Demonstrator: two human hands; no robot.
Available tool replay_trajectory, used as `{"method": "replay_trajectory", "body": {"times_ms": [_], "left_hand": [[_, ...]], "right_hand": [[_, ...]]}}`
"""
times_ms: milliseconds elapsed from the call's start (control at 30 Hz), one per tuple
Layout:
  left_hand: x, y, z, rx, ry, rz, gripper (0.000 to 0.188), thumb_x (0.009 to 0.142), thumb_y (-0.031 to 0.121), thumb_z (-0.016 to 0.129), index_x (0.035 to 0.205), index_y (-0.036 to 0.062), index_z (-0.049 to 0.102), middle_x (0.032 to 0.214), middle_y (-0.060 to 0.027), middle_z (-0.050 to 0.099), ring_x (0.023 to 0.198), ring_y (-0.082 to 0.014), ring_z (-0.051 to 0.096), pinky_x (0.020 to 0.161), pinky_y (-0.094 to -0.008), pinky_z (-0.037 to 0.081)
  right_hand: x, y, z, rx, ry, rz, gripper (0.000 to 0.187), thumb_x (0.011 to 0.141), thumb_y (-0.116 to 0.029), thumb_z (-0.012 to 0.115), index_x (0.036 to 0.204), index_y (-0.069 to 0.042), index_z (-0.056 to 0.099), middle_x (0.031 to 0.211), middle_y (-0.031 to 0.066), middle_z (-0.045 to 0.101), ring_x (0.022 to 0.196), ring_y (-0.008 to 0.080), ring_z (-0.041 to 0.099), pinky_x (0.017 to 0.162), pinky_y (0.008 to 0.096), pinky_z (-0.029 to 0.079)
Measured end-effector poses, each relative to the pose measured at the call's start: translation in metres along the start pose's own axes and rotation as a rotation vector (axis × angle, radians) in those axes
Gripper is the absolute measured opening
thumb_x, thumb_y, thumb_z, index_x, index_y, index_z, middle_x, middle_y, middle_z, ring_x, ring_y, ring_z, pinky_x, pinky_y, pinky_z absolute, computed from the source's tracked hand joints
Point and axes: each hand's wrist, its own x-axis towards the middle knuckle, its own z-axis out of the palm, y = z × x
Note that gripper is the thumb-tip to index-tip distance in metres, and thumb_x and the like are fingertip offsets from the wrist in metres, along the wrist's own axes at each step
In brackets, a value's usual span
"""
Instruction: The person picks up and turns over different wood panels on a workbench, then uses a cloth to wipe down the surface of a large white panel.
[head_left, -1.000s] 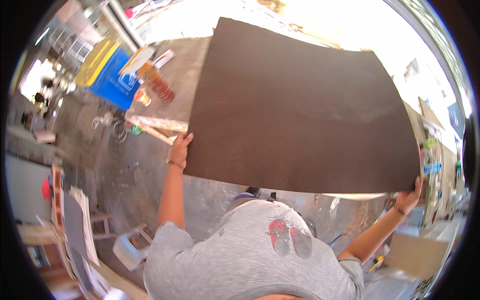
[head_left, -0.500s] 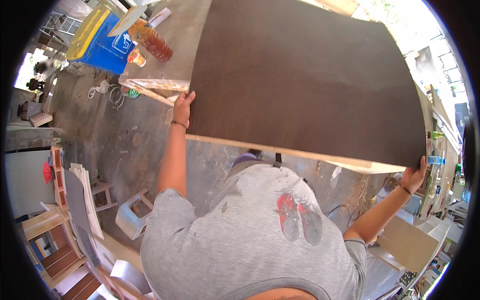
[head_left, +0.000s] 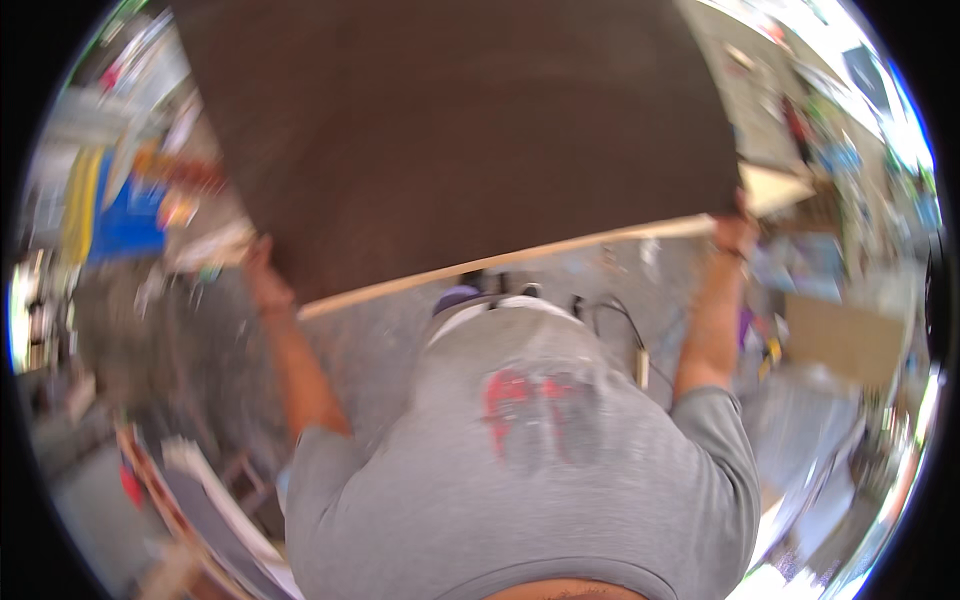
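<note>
A large dark brown board [head_left: 470, 130] with a pale wooden near edge spans the upper part of the view, in front of my body. My left hand [head_left: 267, 280] is closed on its near left corner. At the near right corner, my right hand [head_left: 735, 232] grips the board's side. Both arms reach forward. Motion blur smears the fingers, and those beneath the board are hidden. The board's far edge runs out of the picture.
A blue bin [head_left: 128, 220] with a yellow lid stands at the left, near a blurred reddish-brown bottle [head_left: 185, 172] and a small cup [head_left: 178, 210]. Pale wood [head_left: 775, 190] shows beyond my right hand. A tan panel [head_left: 845, 335] stands at the right. A dark cable [head_left: 625, 320] lies on the floor.
The board has swung in the picture: its left side is lower and its right side higher, and it sits further left. Both hands keep hold of it. The surroundings have shifted and blurred.
</note>
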Motion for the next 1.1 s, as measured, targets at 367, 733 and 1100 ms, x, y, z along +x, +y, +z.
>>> {"method": "replay_trajectory", "body": {"times_ms": [367, 733, 1100], "left_hand": [[-0.016, 0.024, 0.018, 0.053, -0.157, 0.067, 0.026, 0.086, 0.024, 0.06, 0.102, 0.0041, 0.053, 0.105, -0.0055, 0.054, 0.1, -0.0175, 0.049, 0.091, -0.0315, 0.038], [-0.044, 0.062, 0.04, 0.156, -0.161, 0.113, 0.018, 0.089, 0.021, 0.058, 0.094, 0.0049, 0.054, 0.095, -0.0008, 0.055, 0.09, -0.0112, 0.051, 0.083, -0.026, 0.041], [-0.082, 0.114, 0.149, 0.302, -0.467, 0.13, 0.017, 0.083, 0.015, 0.062, 0.092, 0.0008, 0.059, 0.085, 0.0005, 0.055, 0.082, -0.008, 0.048, 0.075, -0.0223, 0.038]], "right_hand": [[0.011, -0.013, -0.018, -0.01, -0.016, 0.204, 0.032, 0.08, -0.001, 0.055, 0.112, -0.006, 0.055, 0.11, 0.0088, 0.06, 0.102, 0.0236, 0.058, 0.091, 0.0405, 0.044], [0.011, -0.064, 0.019, -0.224, -0.074, 0.086, 0.034, 0.079, -0.003, 0.055, 0.113, -0.004, 0.055, 0.111, 0.012, 0.058, 0.101, 0.024, 0.056, 0.089, 0.0384, 0.044], [-0.168, -0.277, -0.012, -1.266, -0.069, -0.529, 0.032, 0.075, 0.007, 0.05, 0.105, 0.0, 0.055, 0.103, 0.0087, 0.057, 0.1, 0.0201, 0.051, 0.09, 0.0323, 0.039]]}}
